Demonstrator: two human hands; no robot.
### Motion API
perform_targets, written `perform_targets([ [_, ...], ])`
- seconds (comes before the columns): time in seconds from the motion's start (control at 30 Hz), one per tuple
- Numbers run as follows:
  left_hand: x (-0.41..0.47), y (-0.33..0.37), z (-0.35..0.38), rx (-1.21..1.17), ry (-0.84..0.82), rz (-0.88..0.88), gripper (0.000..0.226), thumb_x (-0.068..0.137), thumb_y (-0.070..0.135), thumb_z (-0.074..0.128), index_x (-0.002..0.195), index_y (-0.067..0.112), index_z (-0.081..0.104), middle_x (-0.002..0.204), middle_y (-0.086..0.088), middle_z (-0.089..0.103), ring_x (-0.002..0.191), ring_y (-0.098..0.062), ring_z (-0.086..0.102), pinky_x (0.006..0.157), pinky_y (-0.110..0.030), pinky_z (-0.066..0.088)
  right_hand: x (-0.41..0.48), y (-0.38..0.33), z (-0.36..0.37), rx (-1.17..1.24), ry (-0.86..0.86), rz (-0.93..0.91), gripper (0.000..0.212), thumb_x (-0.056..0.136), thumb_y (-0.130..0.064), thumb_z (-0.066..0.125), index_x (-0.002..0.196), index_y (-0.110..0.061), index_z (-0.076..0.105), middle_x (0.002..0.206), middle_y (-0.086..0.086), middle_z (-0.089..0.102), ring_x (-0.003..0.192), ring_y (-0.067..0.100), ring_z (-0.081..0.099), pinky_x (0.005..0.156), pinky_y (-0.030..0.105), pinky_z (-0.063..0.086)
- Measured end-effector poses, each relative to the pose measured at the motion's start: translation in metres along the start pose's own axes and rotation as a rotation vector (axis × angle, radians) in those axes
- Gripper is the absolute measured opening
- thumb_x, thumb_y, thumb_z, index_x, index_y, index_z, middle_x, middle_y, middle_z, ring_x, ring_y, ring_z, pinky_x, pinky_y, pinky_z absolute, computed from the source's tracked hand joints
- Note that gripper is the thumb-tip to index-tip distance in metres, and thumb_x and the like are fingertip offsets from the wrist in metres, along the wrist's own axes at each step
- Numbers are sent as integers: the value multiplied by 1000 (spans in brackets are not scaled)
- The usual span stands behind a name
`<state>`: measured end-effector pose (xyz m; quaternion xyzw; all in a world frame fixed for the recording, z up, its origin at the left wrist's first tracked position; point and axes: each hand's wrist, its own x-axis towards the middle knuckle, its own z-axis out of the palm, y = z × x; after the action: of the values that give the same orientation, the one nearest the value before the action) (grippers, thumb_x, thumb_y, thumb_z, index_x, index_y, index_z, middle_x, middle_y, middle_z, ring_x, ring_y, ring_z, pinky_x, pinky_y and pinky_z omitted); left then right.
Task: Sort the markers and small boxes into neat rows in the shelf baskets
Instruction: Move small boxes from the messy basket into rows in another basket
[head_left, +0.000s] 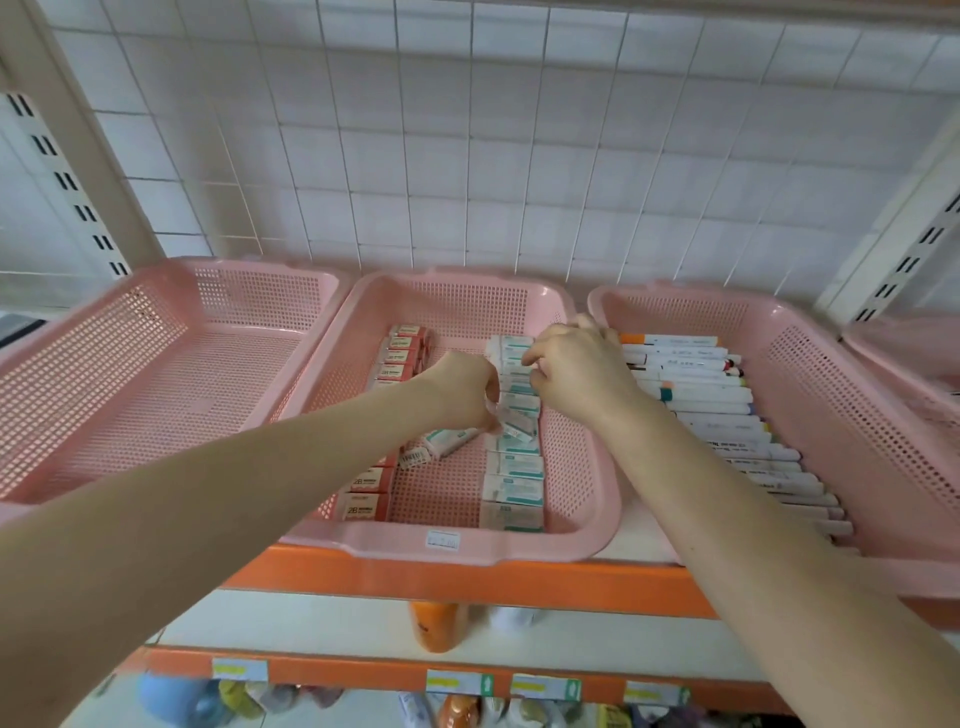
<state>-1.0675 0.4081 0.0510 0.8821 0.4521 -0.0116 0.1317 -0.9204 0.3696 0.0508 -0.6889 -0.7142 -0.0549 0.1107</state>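
Sorting of small boxes inside the middle basket of three pink ones on a shelf. Along this basket's right side runs a row of teal boxes; along its left side, a row of red boxes. The left hand pinches a tilted box at the middle of the teal row. The right hand, fingers curled, grips teal boxes toward the basket's back. Loose boxes lie on the basket floor between the rows. The step likely goes best if the right hand steadies the back boxes while the left slides the tilted one flat into line. Markers fill the basket just right of the middle one.
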Motion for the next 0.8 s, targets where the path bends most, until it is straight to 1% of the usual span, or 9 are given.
perform_targets([
  [0.07,4,0,6,-20,14,-15,45,80,34,72,116,10,60,111,-4,64,101,-19,57,82,-25,42,0,3,-1,-47,-19,32,29,88,-18,55,113,-22,68,119,-2,61,117,24,40,100,40,32],
  [0.23,4,-2,16,-165,51,-56,42,78,27,76,108,11,52,100,-6,63,86,-18,57,73,-27,48,0,5,1,11,-28,70,21,86,-18,58,102,-12,71,107,2,65,112,23,42,94,35,42],
  [0.37,1,-12,1,-199,40,-77,34,77,26,77,99,17,52,96,2,62,80,-13,57,61,-16,43,-1,6,0,48,-3,49,21,87,-16,58,102,-14,72,108,2,66,112,23,45,95,36,43],
  [0.4,-1,-18,-3,-196,38,-88,32,77,26,76,98,18,53,98,1,63,81,-12,57,61,-16,42,0,6,-1,67,6,33,23,88,-15,58,105,-15,72,109,2,66,113,23,46,96,37,43],
  [0.47,-6,-29,-8,-170,6,-105,33,78,31,76,102,18,57,103,0,63,88,-13,57,73,-20,47,1,5,-2,113,18,-6,25,88,-15,56,109,-17,71,112,1,66,114,21,48,95,37,44],
  [0.57,-14,-35,-2,-68,-75,-112,47,79,38,72,119,15,59,112,1,62,97,-13,56,86,-25,47,-2,-1,-6,203,-44,-66,27,90,-18,57,114,-22,68,117,-1,64,114,16,49,91,24,39],
  [0.63,-17,-34,8,-1,-106,-106,51,79,40,71,122,16,58,114,2,62,98,-14,56,84,-26,49,-5,-5,-10,246,-84,-120,28,91,-19,58,117,-23,66,122,-6,62,111,9,50,79,11,31],
  [0.7,-17,-32,15,31,-105,-90,49,79,40,72,120,17,60,111,1,63,97,-15,57,79,-25,49,-8,-7,-13,291,-87,-147,30,90,-18,58,119,-24,65,122,-9,62,93,-1,50,66,-3,28],
  [0.8,-16,-31,16,-10,-79,-65,41,82,35,69,117,16,63,110,-1,65,96,-15,58,83,-26,49,-9,-8,-12,397,-82,-145,30,88,-13,61,117,-21,67,114,-7,66,83,-5,51,71,-2,38],
])
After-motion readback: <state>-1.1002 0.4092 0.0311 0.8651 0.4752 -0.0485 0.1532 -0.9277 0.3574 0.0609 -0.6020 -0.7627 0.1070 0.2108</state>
